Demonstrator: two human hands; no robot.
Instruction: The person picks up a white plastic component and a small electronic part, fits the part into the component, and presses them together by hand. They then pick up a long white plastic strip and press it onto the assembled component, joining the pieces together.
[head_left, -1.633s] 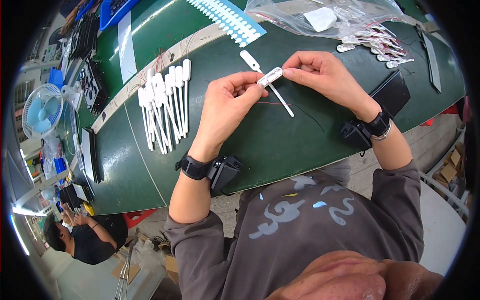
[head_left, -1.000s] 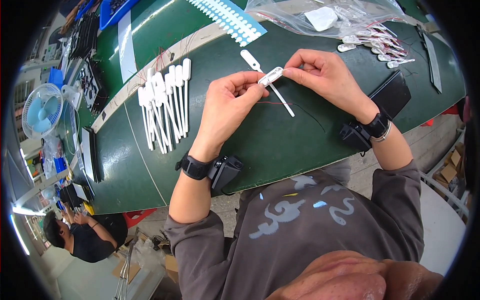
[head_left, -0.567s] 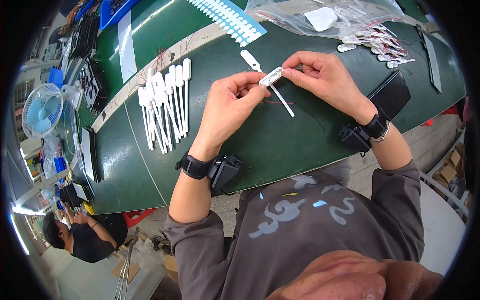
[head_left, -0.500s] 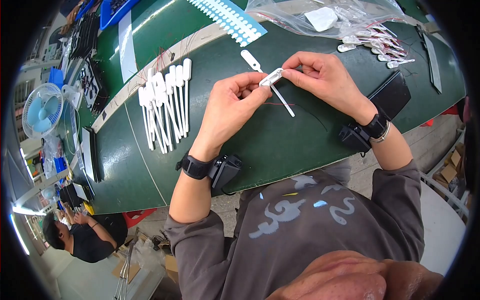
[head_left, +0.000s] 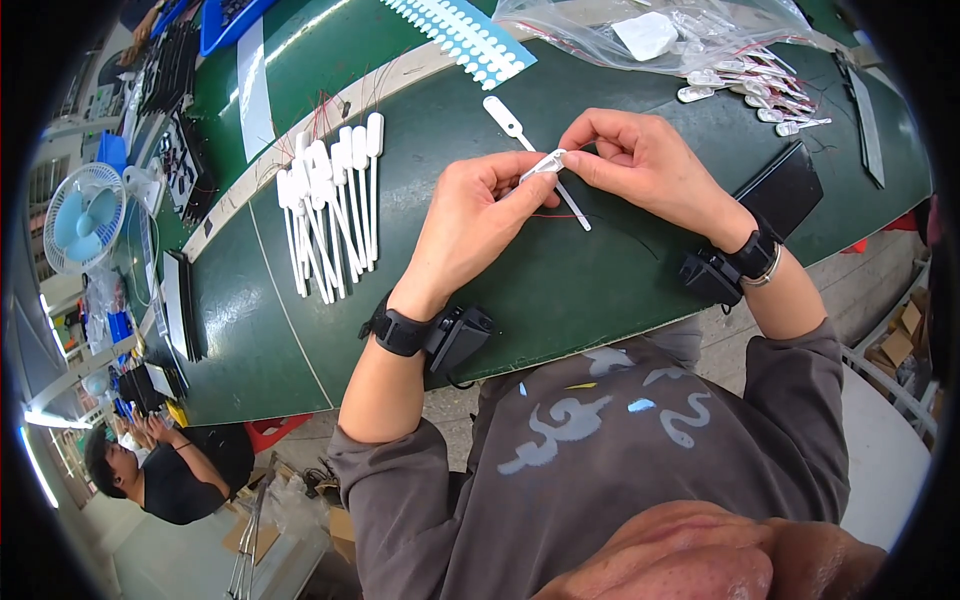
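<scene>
My left hand (head_left: pixel 480 220) pinches a small white plastic housing (head_left: pixel 543 165) between thumb and fingers, above the green table. At the housing's far right end, my right hand (head_left: pixel 645 165) presses thumb and forefinger together against it. Thin red and black wires trail below the housing over the tabletop. Beneath it, a white long-stemmed plastic piece (head_left: pixel 503 116) lies on the table, its paddle-shaped head beyond my fingers and its stem tip showing between my hands. The fingers partly cover the housing.
A bunch of white long-stemmed pieces (head_left: pixel 335 170) lies to the left. Ahead is a light-blue sheet of white stickers (head_left: pixel 470 45). Far right are a clear plastic bag (head_left: pixel 580 30), several wired white parts (head_left: pixel 755 90) and a black flat object (head_left: pixel 785 190). A co-worker (head_left: pixel 180 470) sits far left.
The housing has been tilted, so its hollow inside shows less. My left hand has shifted slightly right, and both hands stay on the housing.
</scene>
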